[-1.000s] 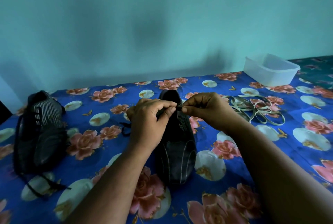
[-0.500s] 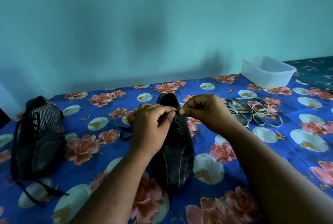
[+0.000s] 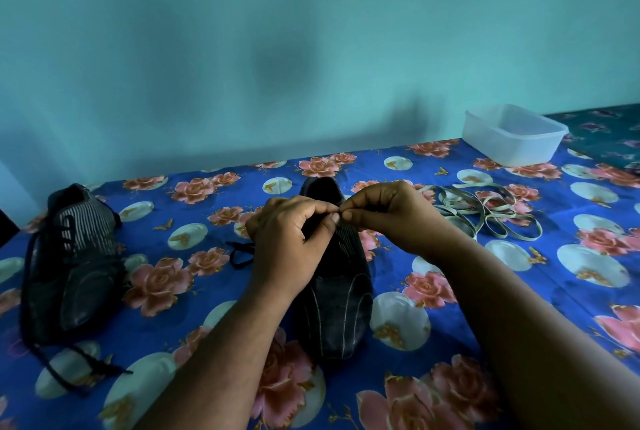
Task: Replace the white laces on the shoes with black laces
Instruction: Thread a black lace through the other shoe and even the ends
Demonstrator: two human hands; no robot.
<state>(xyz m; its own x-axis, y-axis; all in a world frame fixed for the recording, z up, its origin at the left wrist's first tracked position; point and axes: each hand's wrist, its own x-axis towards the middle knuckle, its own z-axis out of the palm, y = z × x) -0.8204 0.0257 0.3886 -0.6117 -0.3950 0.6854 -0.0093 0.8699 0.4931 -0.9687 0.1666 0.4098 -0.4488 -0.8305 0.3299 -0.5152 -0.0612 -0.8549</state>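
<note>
**A:** what's on the far left?

**B:** a dark shoe [image 3: 71, 263] lying on the flowery blue worktop [image 3: 519, 294], already threaded with a black lace [image 3: 62, 365] whose loose end trails toward the near edge.

**A:** and the middle?

**B:** second shoe [image 3: 341, 305], toe toward the camera. Left hand [image 3: 289, 244] and right hand [image 3: 388, 213] meet just above its tongue, each grip curled tight, thumb and forefinger pinching the other black lace [image 3: 240, 254]. A loop of it lies left of that shoe.

**A:** right side?

**B:** white laces [image 3: 485, 213] in a loose pile, clear tub [image 3: 512, 135] behind them.
</note>
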